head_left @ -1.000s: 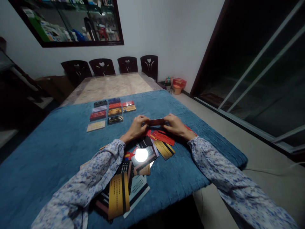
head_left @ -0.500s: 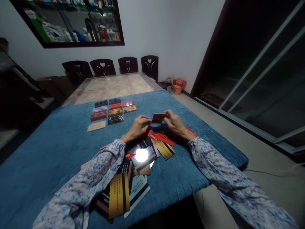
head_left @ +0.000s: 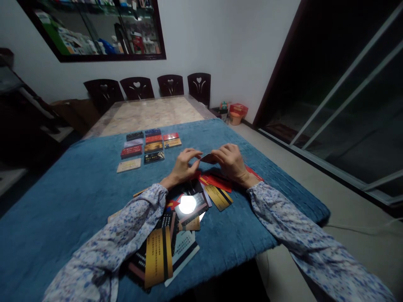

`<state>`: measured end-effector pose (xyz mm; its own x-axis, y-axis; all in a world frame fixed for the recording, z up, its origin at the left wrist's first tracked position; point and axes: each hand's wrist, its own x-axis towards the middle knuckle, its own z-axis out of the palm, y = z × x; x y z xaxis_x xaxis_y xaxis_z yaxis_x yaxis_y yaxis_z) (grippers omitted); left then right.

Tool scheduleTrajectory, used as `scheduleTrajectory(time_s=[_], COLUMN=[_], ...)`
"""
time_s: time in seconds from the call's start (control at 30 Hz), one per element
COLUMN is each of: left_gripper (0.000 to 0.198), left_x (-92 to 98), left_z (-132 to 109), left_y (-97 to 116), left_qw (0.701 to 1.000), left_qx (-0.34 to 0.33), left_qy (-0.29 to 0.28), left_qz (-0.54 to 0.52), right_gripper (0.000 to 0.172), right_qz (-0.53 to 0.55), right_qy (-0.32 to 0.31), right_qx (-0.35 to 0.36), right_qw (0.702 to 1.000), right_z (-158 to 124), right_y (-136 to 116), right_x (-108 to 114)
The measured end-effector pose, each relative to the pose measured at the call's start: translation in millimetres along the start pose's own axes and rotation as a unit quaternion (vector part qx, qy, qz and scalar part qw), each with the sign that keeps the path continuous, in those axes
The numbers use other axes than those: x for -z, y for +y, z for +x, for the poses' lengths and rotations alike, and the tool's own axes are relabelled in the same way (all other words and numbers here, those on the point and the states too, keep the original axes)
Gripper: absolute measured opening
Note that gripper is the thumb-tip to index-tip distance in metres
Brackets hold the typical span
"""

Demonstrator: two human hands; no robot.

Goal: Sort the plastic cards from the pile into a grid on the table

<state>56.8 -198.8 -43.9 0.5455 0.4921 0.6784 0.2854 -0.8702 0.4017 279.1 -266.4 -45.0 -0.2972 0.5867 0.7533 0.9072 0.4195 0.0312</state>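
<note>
A dark card (head_left: 206,157) is held up, tilted, between my two hands above the blue cloth (head_left: 252,226). The fingertips of my left hand (head_left: 185,164) pinch its left edge. My right hand (head_left: 231,162) grips the other end, and its fingers cover much of the card. Under and in front of my hands lies a loose pile of cards: red cards (head_left: 219,183), a gold card with a black stripe (head_left: 218,197), a glossy card (head_left: 198,207) with a bright glare, another gold card (head_left: 158,256) and a pale card (head_left: 182,251).
Farther left, cards lie in short columns, among them a cream card (head_left: 129,165), a black card (head_left: 154,157) and a tan card (head_left: 173,143). Dark chairs (head_left: 137,89) line the table's far edge. A sliding glass door (head_left: 352,109) is on the right.
The card has turned from facing me to a flatter tilt, so less of it shows. My right hand has rolled over it and shifted slightly left.
</note>
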Motion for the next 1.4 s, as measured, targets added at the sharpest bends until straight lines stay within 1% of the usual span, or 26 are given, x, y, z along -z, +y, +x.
scheduleTrajectory(time_s=[0.13,0.37,0.5,0.67,0.73,0.87,1.0,1.07,1.27,1.4], left_gripper=[0.025,0.019,0.015,0.015,0.018,0.03,0.032,0.034,0.037,0.032], left_x=[-2.1,-5.2,-3.9,-0.7,0.6,2.8,2.6,1.5,-1.6,-3.4], left_z=[1,-1,-3,-4,-4,-4,-4,-5,-6,-6], left_y=[4,1,1,-1,-2,-1,1,0,-2,-1], left_qw=[1.0,0.999,0.997,0.994,0.992,0.99,0.986,0.985,0.979,0.976], left_qx=[-0.024,-0.01,0.012,0.053,0.06,0.064,0.066,0.071,0.084,0.087], left_qy=[0.002,-0.036,-0.047,-0.068,-0.074,-0.092,-0.106,-0.11,-0.123,-0.129], left_qz=[-0.004,0.037,0.057,0.074,0.078,0.09,0.11,0.116,0.141,0.152], right_gripper=[0.024,0.024,0.028,0.028,0.026,0.023,0.021,0.023,0.039,0.04], right_qz=[-0.014,-0.005,0.004,0.019,0.025,0.027,0.013,0.01,0.008,0.004], right_qy=[-0.02,-0.028,-0.048,-0.072,-0.088,-0.107,-0.117,-0.132,-0.189,-0.2], right_qx=[0.023,0.038,0.027,0.008,-0.007,-0.031,-0.047,-0.053,-0.087,-0.09], right_qw=[0.999,0.999,0.998,0.997,0.996,0.993,0.992,0.99,0.978,0.976], right_z=[0,0,1,-3,-5,-7,-7,-7,-7,-8], right_y=[-4,-7,-7,0,4,7,6,4,-3,-5], right_x=[-1,-6,-6,-7,-8,-10,-10,-8,-5,-7])
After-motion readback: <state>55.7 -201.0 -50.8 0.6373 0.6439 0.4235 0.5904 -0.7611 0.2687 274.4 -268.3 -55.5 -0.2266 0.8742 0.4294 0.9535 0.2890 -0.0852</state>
